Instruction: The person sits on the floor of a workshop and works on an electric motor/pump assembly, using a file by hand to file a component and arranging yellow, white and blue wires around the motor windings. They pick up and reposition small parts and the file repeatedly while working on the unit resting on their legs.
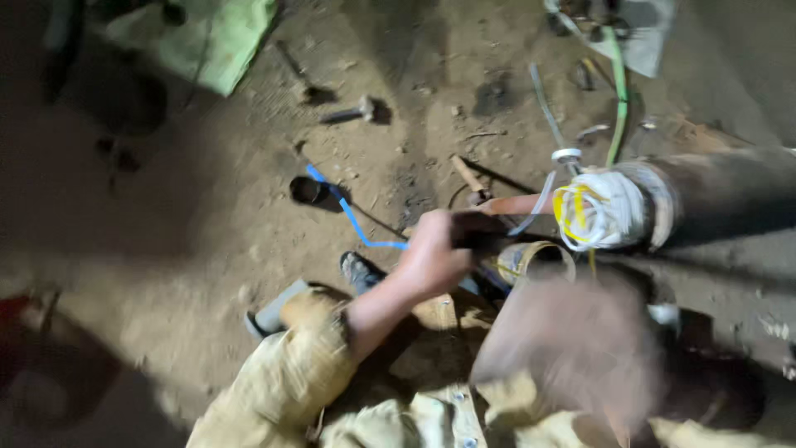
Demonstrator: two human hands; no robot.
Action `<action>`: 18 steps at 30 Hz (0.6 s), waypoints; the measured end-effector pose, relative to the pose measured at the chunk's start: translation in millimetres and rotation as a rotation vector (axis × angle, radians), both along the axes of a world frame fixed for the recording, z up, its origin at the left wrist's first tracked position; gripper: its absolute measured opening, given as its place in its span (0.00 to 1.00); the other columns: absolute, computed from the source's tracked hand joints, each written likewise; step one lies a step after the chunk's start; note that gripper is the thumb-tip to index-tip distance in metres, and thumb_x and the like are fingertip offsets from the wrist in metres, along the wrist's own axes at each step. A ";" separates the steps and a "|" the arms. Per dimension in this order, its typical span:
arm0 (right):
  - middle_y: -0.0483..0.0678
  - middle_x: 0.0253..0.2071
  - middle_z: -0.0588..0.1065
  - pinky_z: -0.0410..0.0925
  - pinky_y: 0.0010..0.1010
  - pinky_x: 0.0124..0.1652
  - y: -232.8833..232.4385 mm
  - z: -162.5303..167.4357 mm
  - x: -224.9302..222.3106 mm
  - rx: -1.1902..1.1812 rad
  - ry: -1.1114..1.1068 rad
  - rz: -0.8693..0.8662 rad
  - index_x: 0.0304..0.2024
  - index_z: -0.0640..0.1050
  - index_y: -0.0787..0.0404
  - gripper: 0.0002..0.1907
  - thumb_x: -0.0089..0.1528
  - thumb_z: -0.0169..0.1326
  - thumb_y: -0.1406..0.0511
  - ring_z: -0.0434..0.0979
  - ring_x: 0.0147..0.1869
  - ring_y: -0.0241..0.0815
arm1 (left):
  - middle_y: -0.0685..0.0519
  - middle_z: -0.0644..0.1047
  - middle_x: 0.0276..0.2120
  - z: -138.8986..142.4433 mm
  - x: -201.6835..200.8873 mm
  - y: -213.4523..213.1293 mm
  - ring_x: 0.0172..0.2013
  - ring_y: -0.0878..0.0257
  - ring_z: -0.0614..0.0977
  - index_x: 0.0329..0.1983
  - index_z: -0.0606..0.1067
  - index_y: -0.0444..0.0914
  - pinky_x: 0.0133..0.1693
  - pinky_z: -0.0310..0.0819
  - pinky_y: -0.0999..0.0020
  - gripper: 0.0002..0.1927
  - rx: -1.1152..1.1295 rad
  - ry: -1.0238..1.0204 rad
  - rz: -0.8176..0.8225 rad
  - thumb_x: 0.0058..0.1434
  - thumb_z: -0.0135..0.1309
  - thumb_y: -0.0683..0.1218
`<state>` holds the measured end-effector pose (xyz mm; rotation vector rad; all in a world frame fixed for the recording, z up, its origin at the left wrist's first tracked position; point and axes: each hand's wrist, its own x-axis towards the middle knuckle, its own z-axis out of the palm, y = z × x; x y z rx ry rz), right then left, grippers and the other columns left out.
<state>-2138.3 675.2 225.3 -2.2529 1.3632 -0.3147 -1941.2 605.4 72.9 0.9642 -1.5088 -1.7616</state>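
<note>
My left hand (431, 255) reaches forward from a yellowish sleeve and is closed around a dark tool handle (481, 228). The tool points toward a dark cylinder (721, 195) lying on its side at the right. The cylinder's end is wrapped in white and yellow wire windings (601, 209). A reddish rod (514, 204) lies just beyond the handle. My right hand (572, 348) is a large motion-blurred shape close to the camera, below the windings; its fingers cannot be made out. A yellowish metal ring (535, 259) sits between both hands.
The ground is bare dirt. A blue wire (352, 217) runs past a small black cup (307, 191). A hammer (356, 110) lies farther off, a green cloth (207, 37) at the top left, a green cable (618, 99) at the top right.
</note>
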 end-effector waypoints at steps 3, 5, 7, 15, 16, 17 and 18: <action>0.53 0.36 0.77 0.70 0.30 0.37 6.8 3.4 -26.0 0.412 -0.478 -0.315 0.42 0.78 0.72 0.10 0.66 0.51 0.67 0.73 0.37 0.40 | 0.55 0.83 0.36 -10.9 13.8 -10.1 0.38 0.70 0.80 0.41 0.82 0.32 0.45 0.77 0.69 0.10 0.212 0.308 -0.132 0.60 0.64 0.43; 0.56 0.37 0.76 0.68 0.32 0.37 22.0 -21.6 -33.8 0.758 -0.931 -0.540 0.44 0.76 0.75 0.12 0.67 0.49 0.68 0.72 0.36 0.42 | 0.56 0.81 0.36 -13.2 26.4 -9.3 0.38 0.71 0.78 0.41 0.80 0.32 0.44 0.76 0.69 0.11 0.251 0.337 -0.164 0.59 0.65 0.43; 0.57 0.35 0.76 0.67 0.33 0.37 40.7 -58.3 -35.5 0.759 -1.092 -0.571 0.43 0.77 0.77 0.12 0.69 0.50 0.69 0.71 0.36 0.43 | 0.56 0.78 0.35 -9.1 24.6 -2.7 0.37 0.71 0.74 0.42 0.77 0.32 0.41 0.74 0.68 0.14 0.183 0.313 -0.247 0.58 0.67 0.44; 0.51 0.34 0.71 0.63 0.34 0.39 60.5 -108.0 -36.6 0.539 -1.546 -0.812 0.44 0.73 0.69 0.09 0.69 0.53 0.67 0.67 0.39 0.42 | 0.50 0.78 0.37 12.3 12.9 18.7 0.39 0.52 0.81 0.42 0.78 0.40 0.41 0.75 0.60 0.11 -0.764 -0.193 0.194 0.58 0.66 0.43; 0.50 0.32 0.69 0.62 0.33 0.41 57.9 -106.4 -34.3 0.535 -1.589 -0.761 0.42 0.73 0.70 0.11 0.71 0.53 0.65 0.66 0.40 0.42 | 0.51 0.78 0.38 11.8 14.6 19.5 0.39 0.52 0.81 0.43 0.77 0.40 0.41 0.74 0.59 0.12 -0.877 -0.222 0.223 0.59 0.66 0.42; 0.49 0.31 0.68 0.61 0.32 0.43 56.1 -103.2 -33.6 0.529 -1.629 -0.704 0.39 0.73 0.71 0.15 0.73 0.54 0.64 0.65 0.40 0.42 | 0.52 0.77 0.37 11.3 14.7 21.1 0.38 0.52 0.80 0.43 0.77 0.40 0.41 0.72 0.59 0.12 -0.890 -0.243 0.227 0.57 0.67 0.42; 0.48 0.30 0.67 0.61 0.31 0.42 54.2 -99.8 -34.0 0.522 -1.649 -0.691 0.38 0.72 0.71 0.16 0.73 0.54 0.63 0.64 0.40 0.42 | 0.52 0.77 0.36 9.2 15.1 22.4 0.37 0.53 0.79 0.42 0.78 0.41 0.40 0.70 0.59 0.12 -0.906 -0.265 0.239 0.56 0.67 0.43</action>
